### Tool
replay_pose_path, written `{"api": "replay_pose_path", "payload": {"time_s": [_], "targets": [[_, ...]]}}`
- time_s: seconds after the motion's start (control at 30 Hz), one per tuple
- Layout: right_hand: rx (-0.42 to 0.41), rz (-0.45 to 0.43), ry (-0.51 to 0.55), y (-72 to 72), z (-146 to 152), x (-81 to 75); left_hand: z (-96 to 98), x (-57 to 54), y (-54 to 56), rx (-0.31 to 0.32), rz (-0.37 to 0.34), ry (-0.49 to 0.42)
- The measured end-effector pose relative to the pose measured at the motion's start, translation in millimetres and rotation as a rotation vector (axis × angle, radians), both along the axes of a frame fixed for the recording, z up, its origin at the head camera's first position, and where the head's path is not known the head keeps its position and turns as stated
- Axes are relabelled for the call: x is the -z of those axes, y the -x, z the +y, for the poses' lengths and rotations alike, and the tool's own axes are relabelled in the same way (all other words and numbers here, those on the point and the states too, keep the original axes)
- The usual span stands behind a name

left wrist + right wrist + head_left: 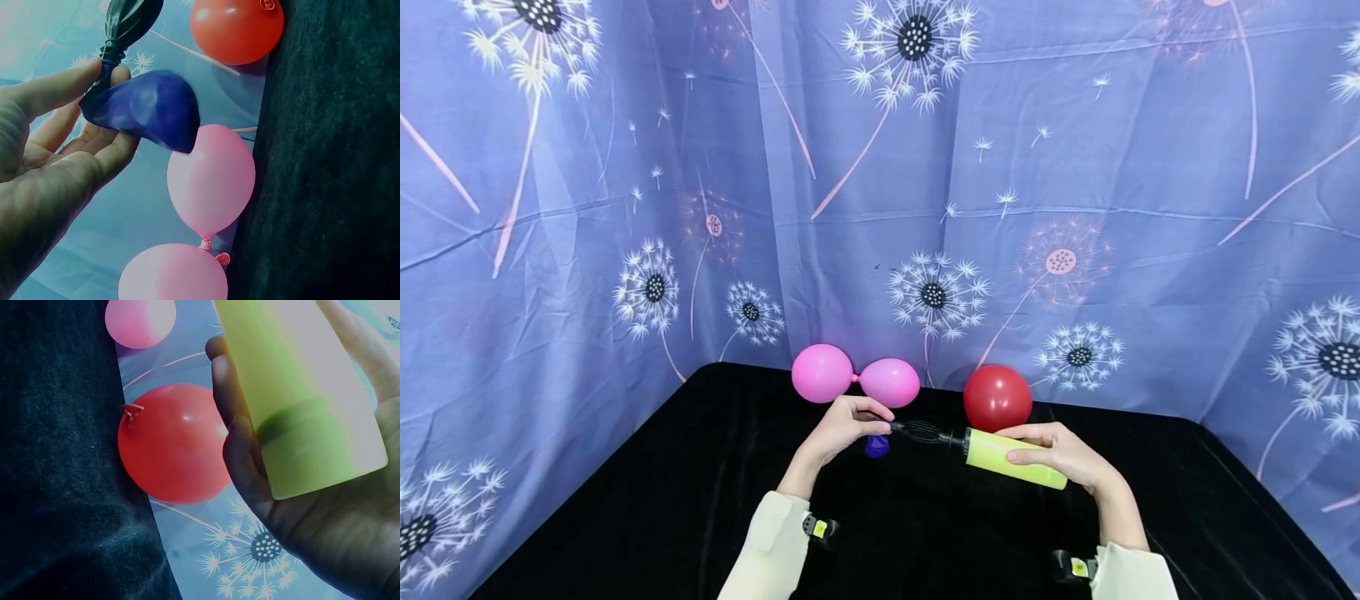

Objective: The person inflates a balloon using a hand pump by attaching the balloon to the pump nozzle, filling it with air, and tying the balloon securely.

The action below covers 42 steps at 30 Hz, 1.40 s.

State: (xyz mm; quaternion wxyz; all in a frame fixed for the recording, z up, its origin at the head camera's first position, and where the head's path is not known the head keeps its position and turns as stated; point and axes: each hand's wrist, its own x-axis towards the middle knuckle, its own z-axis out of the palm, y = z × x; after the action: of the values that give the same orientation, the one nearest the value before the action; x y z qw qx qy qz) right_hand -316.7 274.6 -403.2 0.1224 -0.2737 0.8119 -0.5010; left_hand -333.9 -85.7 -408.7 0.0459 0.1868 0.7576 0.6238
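Observation:
My right hand grips the yellow-green barrel of a balloon hand pump, which lies tilted in the air over the table. The pump's black ribbed nozzle end points left toward my left hand. There, thumb and fingers pinch the neck of a dark blue balloon around the nozzle tip. The balloon's small, slack-looking body hangs below those fingers in the head view. In the right wrist view, the fingers wrap the pump's barrel near its base.
Two tied-together pink balloons sit at the back of the black-covered table. A round red balloon is to their right, just behind the pump. A blue dandelion-patterned cloth hangs behind the table and at its sides.

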Motion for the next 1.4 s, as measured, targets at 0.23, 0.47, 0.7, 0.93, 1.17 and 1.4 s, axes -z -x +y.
{"api": "replay_pose_path", "payload": {"time_s": [0.23,0.47,0.7,0.93,1.17,1.4], "targets": [[-0.001,0.006,0.003,-1.0,0.1,-1.1,-2.3,1.2,1.7,0.031,-0.015,-0.016],[-0.016,0.005,0.017,-1.6,-1.2,-2.7,-0.7,0.0,0.0,0.035,0.005,-0.004],[-0.01,-0.017,0.012,0.9,-3.9,0.8,2.2,0.0,0.3,0.041,0.033,0.043],[-0.013,-0.011,0.017,3.0,-7.5,1.4,2.8,-0.7,-2.3,0.028,0.035,0.043],[-0.025,-0.007,0.045,2.5,-6.9,0.3,5.1,-4.4,-4.7,0.027,0.07,0.036],[-0.032,-0.005,0.052,2.7,-7.3,0.9,5.6,-4.8,-4.3,0.029,0.078,0.017]]}}
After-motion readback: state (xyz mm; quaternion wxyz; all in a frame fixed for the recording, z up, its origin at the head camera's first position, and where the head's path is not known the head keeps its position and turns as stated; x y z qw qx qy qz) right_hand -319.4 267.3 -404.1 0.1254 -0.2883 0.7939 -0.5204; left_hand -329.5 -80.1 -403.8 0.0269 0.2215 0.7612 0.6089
